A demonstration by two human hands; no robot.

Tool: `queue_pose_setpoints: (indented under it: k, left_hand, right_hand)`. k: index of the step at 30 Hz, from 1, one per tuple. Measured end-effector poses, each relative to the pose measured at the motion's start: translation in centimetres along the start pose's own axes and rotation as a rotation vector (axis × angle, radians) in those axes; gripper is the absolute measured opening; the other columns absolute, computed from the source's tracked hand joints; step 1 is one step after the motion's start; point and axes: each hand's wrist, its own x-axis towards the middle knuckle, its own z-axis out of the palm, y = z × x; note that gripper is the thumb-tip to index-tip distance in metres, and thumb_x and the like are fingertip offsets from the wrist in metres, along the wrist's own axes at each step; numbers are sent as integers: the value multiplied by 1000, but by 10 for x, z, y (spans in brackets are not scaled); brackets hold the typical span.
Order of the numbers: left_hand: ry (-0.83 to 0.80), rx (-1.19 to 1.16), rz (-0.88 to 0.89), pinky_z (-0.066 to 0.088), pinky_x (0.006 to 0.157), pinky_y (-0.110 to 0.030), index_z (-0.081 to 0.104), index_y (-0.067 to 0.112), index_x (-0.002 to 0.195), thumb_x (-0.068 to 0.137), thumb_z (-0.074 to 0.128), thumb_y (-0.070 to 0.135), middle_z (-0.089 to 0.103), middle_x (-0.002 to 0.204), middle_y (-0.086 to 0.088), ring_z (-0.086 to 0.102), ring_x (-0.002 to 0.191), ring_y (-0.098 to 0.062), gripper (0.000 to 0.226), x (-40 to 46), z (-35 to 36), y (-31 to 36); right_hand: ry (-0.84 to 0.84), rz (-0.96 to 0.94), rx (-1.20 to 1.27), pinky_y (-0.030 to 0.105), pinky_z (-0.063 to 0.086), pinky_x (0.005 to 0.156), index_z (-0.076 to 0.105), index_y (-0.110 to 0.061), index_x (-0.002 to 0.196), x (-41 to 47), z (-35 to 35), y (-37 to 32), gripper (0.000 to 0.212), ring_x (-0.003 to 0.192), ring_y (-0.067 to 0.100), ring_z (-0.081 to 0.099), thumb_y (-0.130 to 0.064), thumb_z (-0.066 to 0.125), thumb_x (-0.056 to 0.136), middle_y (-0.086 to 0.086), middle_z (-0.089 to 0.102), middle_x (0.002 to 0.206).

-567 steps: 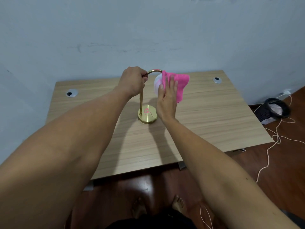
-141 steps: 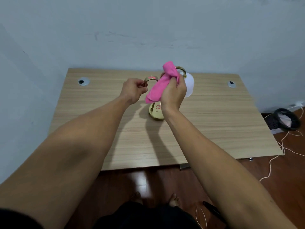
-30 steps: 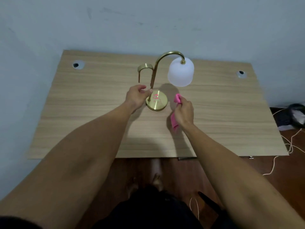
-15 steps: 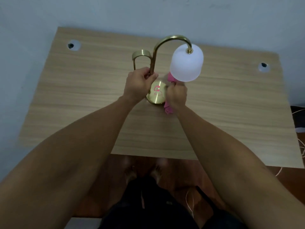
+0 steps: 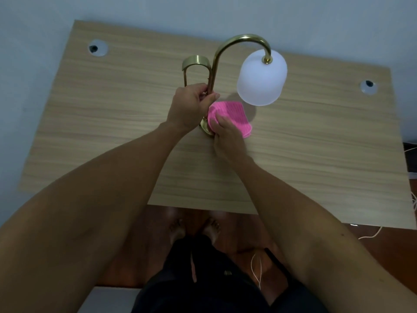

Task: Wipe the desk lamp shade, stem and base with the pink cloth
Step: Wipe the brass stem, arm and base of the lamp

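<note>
Single head-worn view, steeply down and close over wooden desk [image 5: 316, 154].

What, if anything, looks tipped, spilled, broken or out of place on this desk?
Nothing stands out. The lamp stands upright on the desk, steadied by the left hand, while the right hand presses the pink cloth over its base.

Bare desk [image 5: 316, 154] spreads wide to the right of the lamp and to its left, and a broad strip lies open along the near edge. The middle is crowded: the left hand [image 5: 189, 107] is wrapped round the brass stem [image 5: 212, 71], and the right hand [image 5: 228, 136] presses the pink cloth [image 5: 232, 114] over the base [image 5: 205, 128]. The white shade [image 5: 261, 79] hangs just above and right of the cloth. A small brass loop [image 5: 195, 63] stands just left of the stem. The wall [image 5: 203, 10] closes off the far edge.
</note>
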Motion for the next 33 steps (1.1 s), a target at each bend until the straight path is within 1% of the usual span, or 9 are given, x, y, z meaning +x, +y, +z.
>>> queue_pose_setpoints:
  k: [3,7,10,15,19,22,26,30,33]
  left_hand:
    - [-16,-21,2,56,61,-43,79,11,95,93,68,39,72,68,-8,67,62,-24,30,0,-1,-1]
    - [-13,-29,2,57,62,-41,79,11,96,93,69,35,75,72,-7,70,65,-23,26,-1,-1,1]
    - [-24,-18,8,56,62,-41,79,10,97,93,69,32,74,72,-6,69,66,-23,24,-1,-1,2]
    - [-54,-19,17,57,65,-41,78,11,97,95,68,32,73,73,-2,70,68,-23,23,-1,-3,3]
    - [-80,-60,-8,59,67,-48,77,11,95,94,68,34,73,73,-8,71,69,-27,24,0,-5,-1]
    - [-86,-63,-19,61,67,-50,76,11,96,94,68,35,73,73,-10,71,70,-28,25,1,-4,-1]
    - [-93,-45,-14,62,69,-50,76,12,98,95,67,35,72,74,-3,72,71,-24,25,0,-5,0]
    - [-102,-42,-18,61,68,-46,76,9,99,96,67,32,67,70,5,68,66,-19,24,-1,-5,4]
    - [-99,-39,-28,61,69,-45,76,8,99,96,68,32,62,66,12,62,61,-10,25,0,-6,3]
  right_hand:
    - [-74,48,17,55,38,117,59,-12,143,-9,-11,6,47,142,37,47,0,45,100,14,52,153]
    - [-118,90,26,54,43,114,56,-3,142,16,-15,4,46,144,39,44,4,51,97,22,48,154]
    - [-150,72,23,54,46,111,51,-1,146,30,-12,0,54,143,44,42,7,55,92,26,46,153]
    - [-161,-21,74,58,41,115,52,-5,147,12,-11,6,56,142,42,44,13,44,95,22,48,153]
    - [-279,-81,-59,56,28,123,46,-13,154,0,-20,25,60,153,36,30,9,40,98,14,33,165]
    - [-274,-35,-70,59,37,118,43,-8,154,15,-27,20,58,152,38,31,9,42,99,18,30,165]
    - [-275,7,-98,53,44,114,36,-5,156,36,-22,5,57,152,39,30,5,46,100,23,28,165]
    - [-354,16,-35,43,24,126,34,-9,159,21,-18,9,56,156,32,20,-4,44,103,13,21,169]
    - [-375,-31,-80,45,25,126,34,-15,159,-1,-20,18,57,156,31,21,-5,44,104,7,18,171]
